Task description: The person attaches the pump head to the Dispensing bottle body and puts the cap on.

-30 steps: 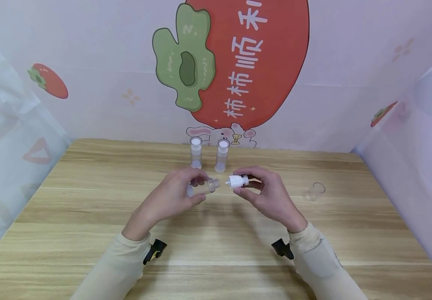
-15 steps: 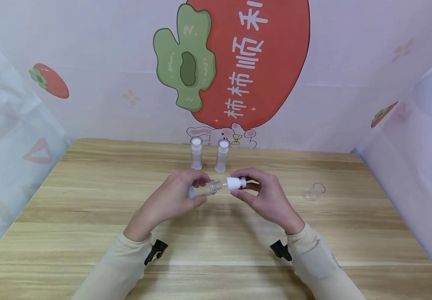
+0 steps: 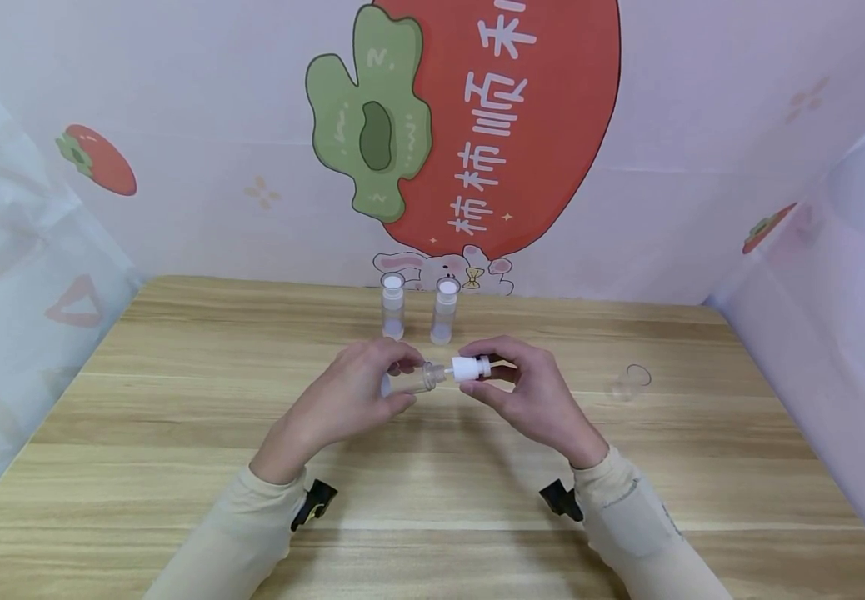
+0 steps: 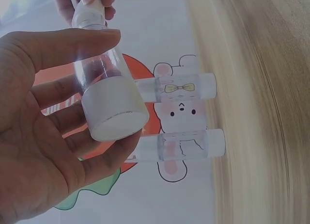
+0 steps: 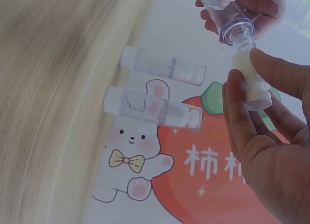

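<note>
Held sideways in my left hand (image 3: 350,392) is a clear bottle (image 3: 413,382) with a white base (image 4: 118,110), its threaded neck facing right. Thumb and fingers wrap its body. My right hand (image 3: 533,396) pinches a white pump head (image 3: 467,368) between thumb and fingertips, its narrow stem pointing left at the bottle's mouth. In the right wrist view the pump head's lower end (image 5: 243,64) lines up with the neck (image 5: 242,39); how far the stem is inside cannot be told.
Behind my hands, two similar capped bottles stand upright, one left (image 3: 392,312) and one right (image 3: 443,315). A small transparent cap (image 3: 625,387) lies on the wooden table (image 3: 432,500) at right. A printed cloth (image 3: 200,167) rises along the back edge.
The pump head has moved slightly left and levelled out, while the bottle has shifted slightly right. The gap between stem and bottle mouth has closed up.
</note>
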